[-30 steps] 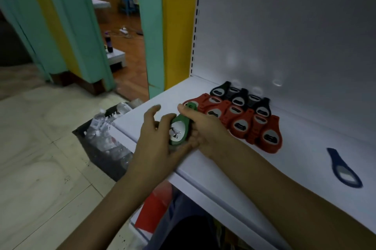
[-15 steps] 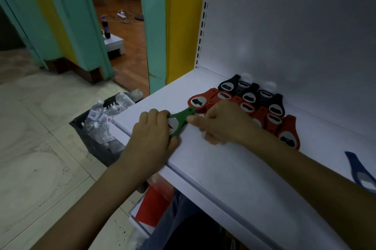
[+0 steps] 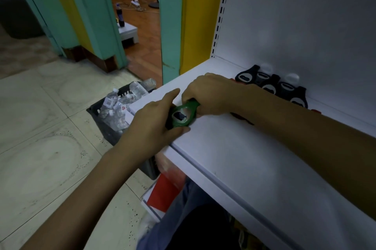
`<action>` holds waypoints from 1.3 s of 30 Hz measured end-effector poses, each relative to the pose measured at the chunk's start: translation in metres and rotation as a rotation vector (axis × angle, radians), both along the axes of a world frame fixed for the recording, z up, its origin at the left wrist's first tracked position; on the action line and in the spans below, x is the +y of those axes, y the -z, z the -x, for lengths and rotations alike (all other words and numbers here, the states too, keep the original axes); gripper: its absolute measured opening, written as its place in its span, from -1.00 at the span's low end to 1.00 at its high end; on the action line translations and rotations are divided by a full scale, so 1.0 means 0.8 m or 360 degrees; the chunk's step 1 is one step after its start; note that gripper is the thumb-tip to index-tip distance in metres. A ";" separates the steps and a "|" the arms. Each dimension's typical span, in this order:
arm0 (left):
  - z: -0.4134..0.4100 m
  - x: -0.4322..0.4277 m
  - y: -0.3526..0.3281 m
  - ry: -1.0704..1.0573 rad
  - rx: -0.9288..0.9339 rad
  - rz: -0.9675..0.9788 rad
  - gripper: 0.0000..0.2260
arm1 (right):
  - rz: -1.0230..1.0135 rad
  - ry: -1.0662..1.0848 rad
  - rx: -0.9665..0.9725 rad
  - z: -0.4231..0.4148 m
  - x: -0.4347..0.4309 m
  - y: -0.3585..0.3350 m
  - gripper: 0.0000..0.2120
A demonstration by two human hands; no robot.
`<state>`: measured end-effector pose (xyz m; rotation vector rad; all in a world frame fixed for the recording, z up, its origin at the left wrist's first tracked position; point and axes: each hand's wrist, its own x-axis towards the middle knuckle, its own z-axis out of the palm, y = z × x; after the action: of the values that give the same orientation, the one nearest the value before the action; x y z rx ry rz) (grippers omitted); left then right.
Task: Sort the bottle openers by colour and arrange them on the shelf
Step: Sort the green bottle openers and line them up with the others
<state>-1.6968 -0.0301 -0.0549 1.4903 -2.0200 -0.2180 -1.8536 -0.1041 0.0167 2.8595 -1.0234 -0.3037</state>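
Observation:
A green bottle opener [image 3: 182,115] lies low over the left front part of the white shelf [image 3: 234,154]. My left hand [image 3: 152,123] grips its round head from the left, thumb under its front edge. My right hand [image 3: 211,95] pinches its narrow handle from the right. Behind my right arm a row of several black bottle openers [image 3: 272,86] lies against the shelf's back panel. The red openers are almost wholly hidden by my right forearm; only small red bits [image 3: 315,110] show.
A black crate [image 3: 114,127] with several plastic water bottles stands on the tiled floor just left of the shelf. A red and white box [image 3: 162,194] sits under the shelf. The shelf's front edge runs diagonally to the lower right.
Both hands carried the green opener down and left, toward the shelf's front left corner. The view swung left, so the blue opener at the right has left the frame.

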 end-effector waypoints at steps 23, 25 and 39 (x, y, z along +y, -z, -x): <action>0.001 -0.013 -0.004 -0.0049 0.0016 0.0141 -0.51 | -0.0231 0.0079 0.0014 -0.010 -0.031 -0.009 -0.77; 0.003 -0.012 -0.004 -0.0052 -0.0028 0.0139 -0.55 | -0.0215 0.0092 0.0026 -0.008 -0.029 -0.006 -0.78; 0.080 0.016 -0.041 0.0400 -0.0124 0.0285 -0.25 | 0.0208 0.0552 -0.0616 0.126 0.104 -0.018 -0.45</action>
<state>-1.7610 -0.0177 -0.0218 1.1516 -2.2247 -0.0787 -1.9541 -0.0207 0.0312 2.6677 -1.5440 0.3003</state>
